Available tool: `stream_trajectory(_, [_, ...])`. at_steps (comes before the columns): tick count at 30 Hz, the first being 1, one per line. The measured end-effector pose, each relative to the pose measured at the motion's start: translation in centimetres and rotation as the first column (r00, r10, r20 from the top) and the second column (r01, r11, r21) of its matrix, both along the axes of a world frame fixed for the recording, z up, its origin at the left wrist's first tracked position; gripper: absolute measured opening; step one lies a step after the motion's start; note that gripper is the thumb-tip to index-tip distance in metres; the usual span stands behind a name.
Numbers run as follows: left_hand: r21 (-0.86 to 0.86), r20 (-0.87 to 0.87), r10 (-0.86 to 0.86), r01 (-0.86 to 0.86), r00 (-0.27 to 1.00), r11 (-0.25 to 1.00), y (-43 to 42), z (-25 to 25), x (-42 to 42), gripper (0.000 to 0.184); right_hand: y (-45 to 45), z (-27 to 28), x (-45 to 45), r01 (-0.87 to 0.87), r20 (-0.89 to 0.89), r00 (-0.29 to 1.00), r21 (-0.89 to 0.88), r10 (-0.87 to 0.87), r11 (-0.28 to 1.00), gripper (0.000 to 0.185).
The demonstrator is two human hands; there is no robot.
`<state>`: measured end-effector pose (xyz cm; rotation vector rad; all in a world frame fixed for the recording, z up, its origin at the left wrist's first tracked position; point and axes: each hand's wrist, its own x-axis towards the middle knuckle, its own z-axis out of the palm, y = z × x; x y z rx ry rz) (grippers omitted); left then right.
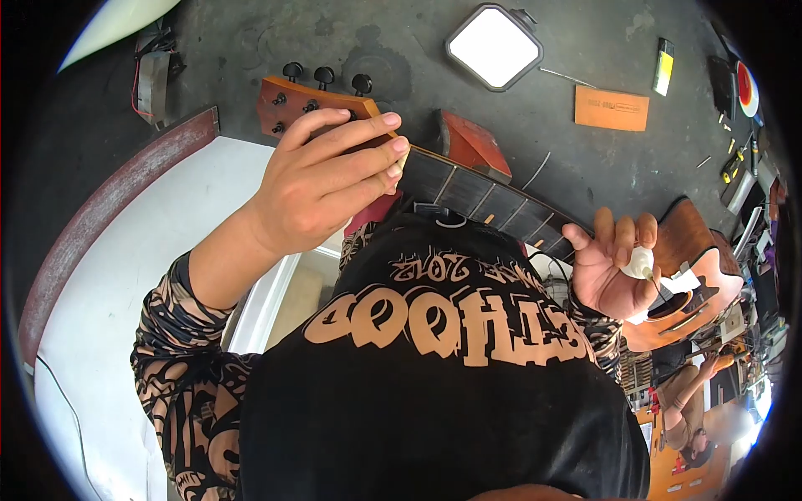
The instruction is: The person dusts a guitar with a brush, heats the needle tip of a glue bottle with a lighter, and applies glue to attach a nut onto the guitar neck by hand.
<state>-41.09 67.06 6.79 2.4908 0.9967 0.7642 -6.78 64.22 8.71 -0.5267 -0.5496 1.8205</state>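
My left hand (313,188) lies over the join of headstock (292,104) and neck, its fingers close together and their tips pressed on a pale nut (403,160). Its thumb is hidden. At the right, my right hand (614,267) is palm up beside the dark fretboard (493,200), fingers curled round a small white bottle (639,264) with a thin dark tip. The guitar's neck slants down to the right towards its brown body (697,301).
A bright square lamp (494,48), an orange block (611,108) and a yellow lighter (663,67) lie on the grey bench (576,42). A reddish wedge block (472,146) is behind the neck. Another person (685,409) sits at the lower right.
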Motion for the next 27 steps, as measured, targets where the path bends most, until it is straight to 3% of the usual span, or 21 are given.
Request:
stream_trajectory(19, [0.105, 0.031, -0.02, 0.017, 0.999, 0.994, 0.3, -0.6, 1.3, 0.012, 0.4, 0.0, 1.4, 0.007, -0.055, 0.998, -0.029, -0.008, 1.0, 0.026])
stream_trajectory(24, [0.144, 0.123, -0.076, 0.058, 0.989, 0.988, 0.2, -0.8, 0.9, 0.015, 0.2, 0.5, 0.9, 0.075, -0.016, 0.997, -0.057, -0.076, 0.996, 0.026])
stream_trajectory(25, [0.14, 0.091, -0.046, 0.033, 0.995, 0.99, 0.1, -0.7, 0.8, 0.017, 0.6, -0.1, 1.2, 0.002, -0.093, 0.996, 0.007, -0.001, 1.0, 0.028])
stream_trajectory(27, [0.138, 0.063, -0.018, 0.009, 0.998, 0.99, 0.2, -0.6, 1.9, 0.016, -0.1, 0.2, 1.4, 0.115, -0.067, 0.99, -0.124, -0.124, 0.986, 0.026])
